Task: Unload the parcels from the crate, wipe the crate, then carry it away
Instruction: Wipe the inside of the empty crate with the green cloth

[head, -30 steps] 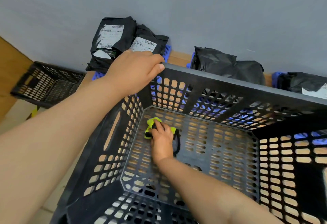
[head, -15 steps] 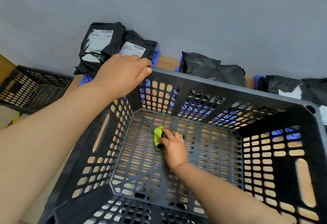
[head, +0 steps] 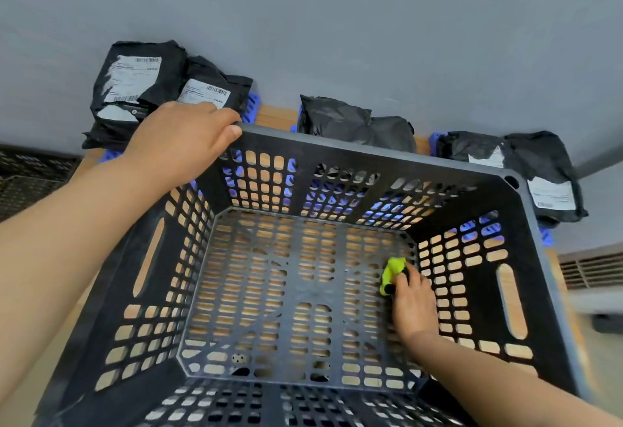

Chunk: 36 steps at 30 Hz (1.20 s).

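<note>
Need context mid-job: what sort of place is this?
Probably a parcel sorting or storage room: black plastic mailer parcels with white shipping labels line the grey wall, a large black perforated plastic crate sits emptied with a lime-green cloth on its floor, and a second black perforated crate lies at left.

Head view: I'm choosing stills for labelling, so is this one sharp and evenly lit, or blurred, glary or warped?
Head view: soft, even light, no glare or hard shadows; the wide lens bows the rim of the crate and splays its walls; the right hand and green cloth are fairly sharp; the bottom corners smear; labels on the parcels are too soft to read.
</note>
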Each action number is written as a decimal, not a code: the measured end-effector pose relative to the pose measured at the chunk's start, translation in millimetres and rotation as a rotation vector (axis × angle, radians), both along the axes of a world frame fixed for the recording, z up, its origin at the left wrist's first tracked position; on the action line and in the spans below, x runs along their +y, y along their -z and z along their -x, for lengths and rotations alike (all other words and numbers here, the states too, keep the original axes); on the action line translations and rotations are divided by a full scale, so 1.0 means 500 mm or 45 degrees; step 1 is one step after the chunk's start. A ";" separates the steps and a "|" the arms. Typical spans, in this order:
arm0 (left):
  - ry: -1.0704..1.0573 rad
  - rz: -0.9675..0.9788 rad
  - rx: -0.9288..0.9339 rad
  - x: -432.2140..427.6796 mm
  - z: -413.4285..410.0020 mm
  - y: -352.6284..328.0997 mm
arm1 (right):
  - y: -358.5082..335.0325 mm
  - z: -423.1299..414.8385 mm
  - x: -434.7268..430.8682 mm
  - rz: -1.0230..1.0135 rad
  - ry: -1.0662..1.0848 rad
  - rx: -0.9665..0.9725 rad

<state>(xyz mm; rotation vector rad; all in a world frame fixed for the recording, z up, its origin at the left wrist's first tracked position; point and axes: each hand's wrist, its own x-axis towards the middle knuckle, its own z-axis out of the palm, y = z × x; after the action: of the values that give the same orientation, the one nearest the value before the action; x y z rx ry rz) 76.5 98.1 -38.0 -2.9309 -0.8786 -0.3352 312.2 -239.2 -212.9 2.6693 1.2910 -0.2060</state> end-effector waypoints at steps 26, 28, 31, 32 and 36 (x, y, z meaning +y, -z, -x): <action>-0.016 0.016 -0.019 0.008 0.000 0.010 | 0.048 0.398 0.277 -0.197 -0.797 0.639; -0.018 0.025 -0.025 0.005 0.001 0.010 | 0.042 0.409 0.285 -0.165 -0.895 0.600; -0.021 0.016 -0.024 0.004 0.000 0.007 | 0.035 0.393 0.284 -0.103 -1.051 0.486; -0.021 0.010 -0.021 0.003 -0.001 0.007 | 0.036 0.382 0.281 -0.100 -1.095 0.461; -0.012 -0.011 -0.016 0.004 -0.002 0.007 | 0.049 0.321 0.246 -0.079 -1.159 0.427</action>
<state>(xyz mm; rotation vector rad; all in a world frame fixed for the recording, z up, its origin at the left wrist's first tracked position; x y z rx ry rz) 77.7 100.3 -41.5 -2.9194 -0.8901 -0.3564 151.9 -115.9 -237.4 1.8542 2.4681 -0.4858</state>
